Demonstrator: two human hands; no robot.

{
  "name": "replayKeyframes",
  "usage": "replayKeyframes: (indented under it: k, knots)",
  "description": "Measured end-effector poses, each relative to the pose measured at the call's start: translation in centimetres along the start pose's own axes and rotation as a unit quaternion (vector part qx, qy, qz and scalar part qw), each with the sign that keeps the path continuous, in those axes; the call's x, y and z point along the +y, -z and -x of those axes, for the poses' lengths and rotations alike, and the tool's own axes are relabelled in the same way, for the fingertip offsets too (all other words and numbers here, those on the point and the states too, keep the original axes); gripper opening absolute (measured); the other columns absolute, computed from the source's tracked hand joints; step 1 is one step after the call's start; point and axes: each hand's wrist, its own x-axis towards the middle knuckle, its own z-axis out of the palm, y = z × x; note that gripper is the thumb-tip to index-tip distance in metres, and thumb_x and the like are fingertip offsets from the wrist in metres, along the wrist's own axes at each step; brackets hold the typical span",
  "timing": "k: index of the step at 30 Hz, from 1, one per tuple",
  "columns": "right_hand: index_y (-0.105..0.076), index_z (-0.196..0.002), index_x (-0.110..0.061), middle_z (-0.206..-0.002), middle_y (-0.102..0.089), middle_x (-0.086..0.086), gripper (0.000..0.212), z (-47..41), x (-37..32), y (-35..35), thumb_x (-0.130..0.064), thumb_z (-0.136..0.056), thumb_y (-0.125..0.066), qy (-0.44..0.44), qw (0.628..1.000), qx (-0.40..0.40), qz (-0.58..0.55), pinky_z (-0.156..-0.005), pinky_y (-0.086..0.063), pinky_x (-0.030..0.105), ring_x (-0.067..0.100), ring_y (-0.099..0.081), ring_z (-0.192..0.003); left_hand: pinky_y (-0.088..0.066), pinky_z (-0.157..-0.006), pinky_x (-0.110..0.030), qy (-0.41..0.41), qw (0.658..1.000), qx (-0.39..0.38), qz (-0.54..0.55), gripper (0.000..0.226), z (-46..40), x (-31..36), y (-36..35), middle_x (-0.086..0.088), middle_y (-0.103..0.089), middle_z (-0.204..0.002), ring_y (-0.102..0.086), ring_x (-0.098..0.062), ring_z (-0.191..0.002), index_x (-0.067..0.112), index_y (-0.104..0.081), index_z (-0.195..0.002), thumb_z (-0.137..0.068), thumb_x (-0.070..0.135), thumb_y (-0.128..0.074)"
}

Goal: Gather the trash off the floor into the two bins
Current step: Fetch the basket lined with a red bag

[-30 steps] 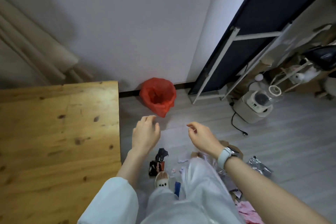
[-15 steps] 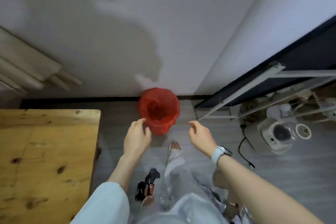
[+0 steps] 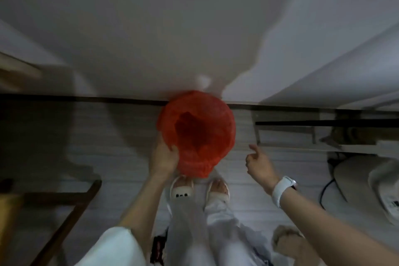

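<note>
The whole view is soft with motion blur, and your legs hide most of the litter; only a dark scrap (image 3: 158,250) shows by your left knee. The red bin (image 3: 197,131), round and lined with a crinkled translucent red bag, stands on the pale plank floor (image 3: 121,131) against the wall. Your left hand (image 3: 163,155) grips its near-left rim, thumb over the edge. Your right hand (image 3: 260,163) hovers beside the bin, loosely curled and holding nothing.

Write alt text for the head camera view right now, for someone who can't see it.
Looking down, a person's left hand grips the near left rim of a bin lined with a red bag that stands against the wall, while the right hand, a white watch on its wrist, hovers beside it holding nothing. Two slippered feet stand just behind the bin.
</note>
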Motion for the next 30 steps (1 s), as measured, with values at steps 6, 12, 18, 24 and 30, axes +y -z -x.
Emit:
replayKeyframes:
  k: [6, 12, 18, 24, 30]
  knots:
    - [-0.021, -0.145, -0.009, -0.141, -0.038, 0.022, 0.054, -12.2, 2.5, -7.5, -0.015, -0.095, -0.040, 0.015, 0.999, 0.048, -0.017, -0.102, -0.039, 0.041, 0.037, -0.043, -0.126, -0.031, -0.108, -0.048, -0.012, 0.995, 0.022, -0.095, 0.072, -12.9, -5.0, -6.1, -0.023, -0.029, -0.146, -0.034, -0.044, -0.129, 0.006, -0.017, -0.145, -0.084, 0.020, -0.052]
    - [-0.030, -0.139, -0.009, -0.121, -0.054, 0.021, 0.054, -15.9, 3.4, -10.4, -0.004, -0.085, -0.035, 0.057, 0.992, 0.099, -0.045, -0.079, -0.042, 0.031, 0.037, -0.056, -0.106, -0.044, -0.097, -0.044, -0.079, 0.995, 0.012, -0.053, 0.065, -17.5, -7.1, -7.4, -0.022, -0.054, -0.125, -0.054, -0.037, -0.113, 0.013, -0.036, -0.138, -0.075, 0.029, -0.040]
    - [-0.031, -0.141, -0.010, -0.137, -0.045, 0.018, 0.055, -9.1, 4.0, -7.4, 0.002, -0.088, -0.035, 0.027, 0.986, 0.158, -0.050, -0.097, -0.037, 0.030, 0.034, -0.046, -0.123, -0.048, -0.089, -0.039, -0.124, 0.989, 0.057, -0.055, 0.041, -10.8, -5.5, -4.8, -0.019, -0.060, -0.117, -0.058, -0.034, -0.103, 0.018, -0.046, -0.135, -0.096, 0.022, -0.035]
    - [-0.039, -0.135, -0.004, -0.133, -0.049, 0.020, 0.051, 4.0, 5.0, -2.3, -0.005, -0.084, -0.037, -0.021, 0.971, 0.215, -0.099, -0.103, -0.036, 0.035, 0.035, -0.048, -0.121, -0.046, -0.086, -0.033, -0.162, 0.984, 0.043, -0.062, 0.037, 0.8, -0.3, 0.6, -0.015, -0.064, -0.113, -0.061, -0.030, -0.101, 0.018, -0.053, -0.131, -0.096, 0.020, -0.040]
    - [-0.042, -0.133, -0.004, -0.131, -0.051, 0.020, 0.046, 17.6, 6.5, 2.9, 0.003, -0.087, -0.040, -0.096, 0.948, 0.274, -0.132, -0.100, -0.034, 0.031, 0.034, -0.048, -0.120, -0.044, -0.092, -0.038, -0.201, 0.970, -0.042, -0.134, 0.040, 12.5, 5.0, 4.9, -0.020, -0.060, -0.118, -0.056, -0.036, -0.108, 0.018, -0.047, -0.135, -0.095, 0.019, -0.041]
